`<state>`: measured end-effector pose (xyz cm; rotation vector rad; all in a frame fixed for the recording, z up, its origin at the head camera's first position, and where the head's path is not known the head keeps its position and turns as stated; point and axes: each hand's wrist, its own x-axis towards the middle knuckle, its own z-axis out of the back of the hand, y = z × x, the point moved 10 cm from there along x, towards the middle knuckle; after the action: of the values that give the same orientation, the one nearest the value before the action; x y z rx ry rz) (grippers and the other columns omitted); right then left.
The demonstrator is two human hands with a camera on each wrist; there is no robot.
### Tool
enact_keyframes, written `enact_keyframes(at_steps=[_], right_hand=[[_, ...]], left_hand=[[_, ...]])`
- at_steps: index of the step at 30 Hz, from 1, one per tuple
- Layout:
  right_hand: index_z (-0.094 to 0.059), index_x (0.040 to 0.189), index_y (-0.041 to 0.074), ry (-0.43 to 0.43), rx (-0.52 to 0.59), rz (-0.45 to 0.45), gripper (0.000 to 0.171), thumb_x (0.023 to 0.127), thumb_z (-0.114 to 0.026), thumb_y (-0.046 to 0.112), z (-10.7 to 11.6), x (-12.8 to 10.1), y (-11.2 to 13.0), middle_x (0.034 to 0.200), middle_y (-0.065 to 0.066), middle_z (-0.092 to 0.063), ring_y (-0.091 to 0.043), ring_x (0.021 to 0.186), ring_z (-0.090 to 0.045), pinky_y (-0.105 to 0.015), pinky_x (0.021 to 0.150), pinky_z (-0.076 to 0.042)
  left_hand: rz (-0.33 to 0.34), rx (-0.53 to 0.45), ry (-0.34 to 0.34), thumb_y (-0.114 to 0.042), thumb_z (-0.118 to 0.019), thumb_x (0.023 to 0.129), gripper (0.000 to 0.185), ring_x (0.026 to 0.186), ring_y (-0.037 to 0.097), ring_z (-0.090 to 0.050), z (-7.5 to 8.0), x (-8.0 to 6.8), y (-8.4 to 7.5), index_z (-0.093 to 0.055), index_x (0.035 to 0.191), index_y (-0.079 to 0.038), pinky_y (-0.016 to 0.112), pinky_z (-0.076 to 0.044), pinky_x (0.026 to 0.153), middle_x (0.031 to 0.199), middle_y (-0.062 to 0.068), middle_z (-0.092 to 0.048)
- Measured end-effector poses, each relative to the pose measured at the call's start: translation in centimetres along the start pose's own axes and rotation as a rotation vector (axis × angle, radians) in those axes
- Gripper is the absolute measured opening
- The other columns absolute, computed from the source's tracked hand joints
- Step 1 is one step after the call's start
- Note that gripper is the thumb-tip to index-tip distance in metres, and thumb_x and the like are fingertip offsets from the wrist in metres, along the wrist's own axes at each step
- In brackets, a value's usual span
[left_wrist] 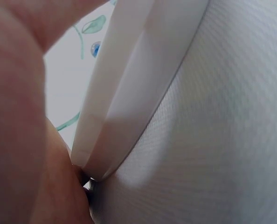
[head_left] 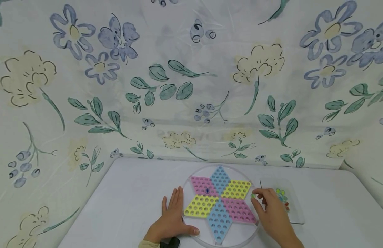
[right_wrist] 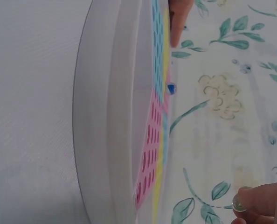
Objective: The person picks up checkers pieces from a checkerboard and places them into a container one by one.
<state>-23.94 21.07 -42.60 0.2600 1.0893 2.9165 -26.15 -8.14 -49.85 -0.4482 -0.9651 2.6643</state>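
A round Chinese checkers board (head_left: 241,230) with a pink, yellow and blue star lies on the white table. One marble with blue inside (head_left: 207,190) sits in a hole of the upper-left pink section. My left hand (head_left: 169,222) rests against the board's left rim, fingers straight, thumb spread along the near edge. Past the right rim, my right hand (head_left: 273,213) pinches a green marble (right_wrist: 238,201) between thumb and forefinger. In the right wrist view this marble is apart from the board. The left wrist view mostly shows the board's pale side wall (left_wrist: 124,93) beside the hand.
Right of the board, partly behind my right hand, stands a clear tray (head_left: 296,215) with several green, blue and red marbles (head_left: 281,196). The white table (head_left: 132,189) ends at a flower-patterned cloth (head_left: 210,86) hanging at the back and sides.
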Motion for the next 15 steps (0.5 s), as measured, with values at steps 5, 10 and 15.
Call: enact_keyframes(at_steps=[5,10,15], right_hand=[[-0.068,0.113,0.005,-0.028,0.001,0.017,0.019,0.096,-0.069,0.011,0.5,-0.4,-0.4,0.097,-0.003,-0.057,-0.014,0.079,-0.047,-0.024,0.062,-0.042],[-0.068,0.113,0.005,-0.031,-0.014,0.01,0.019,0.095,-0.07,0.01,0.7,-0.4,-1.2,0.095,-0.001,-0.057,-0.013,0.079,-0.046,-0.024,0.064,-0.042],[-0.067,0.116,0.003,-0.011,-0.018,-0.026,0.022,0.096,-0.069,0.011,0.8,-0.4,-2.3,0.098,-0.004,-0.058,-0.015,0.082,-0.047,-0.025,0.066,-0.044]], left_hand=[[0.002,-0.005,0.0,-0.064,-0.087,0.064,0.147,0.153,0.041,0.006,-0.1,0.1,0.1,0.0,0.157,0.009,0.066,0.014,0.112,0.165,0.026,0.001],[-0.002,-0.006,-0.003,-0.063,-0.087,0.064,0.146,0.153,0.041,0.006,-0.1,0.1,0.1,0.0,0.157,0.009,0.066,0.014,0.112,0.165,0.026,0.001],[-0.007,-0.008,-0.005,-0.062,-0.087,0.065,0.146,0.152,0.041,0.007,-0.1,0.1,0.1,0.001,0.157,0.008,0.065,0.015,0.112,0.165,0.026,0.002]])
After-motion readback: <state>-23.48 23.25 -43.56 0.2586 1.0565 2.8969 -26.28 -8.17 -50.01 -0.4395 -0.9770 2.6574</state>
